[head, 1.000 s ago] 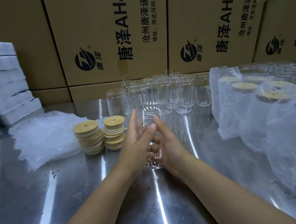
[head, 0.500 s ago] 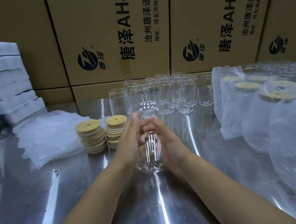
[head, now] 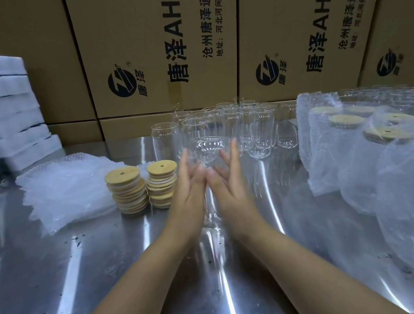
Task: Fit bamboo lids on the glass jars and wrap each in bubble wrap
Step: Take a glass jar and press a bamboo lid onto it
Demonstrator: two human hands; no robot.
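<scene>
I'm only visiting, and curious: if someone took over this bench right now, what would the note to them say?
Left hand and right hand: both open, fingers straight, palms either side of one bare glass jar, no lid yet.
Bamboo lids: two stacks left of the hands; bubble wrap sheets farther left.
Done: lidded, wrapped jars on the right.
Left: the unlidded jars behind, and this one.

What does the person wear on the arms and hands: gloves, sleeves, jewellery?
Nothing visible is worn. The left hand and right hand have no gloves, and no rings show on the fingers. Both forearms are bare up to the frame edge: no sleeves, watch or bracelet.
</scene>
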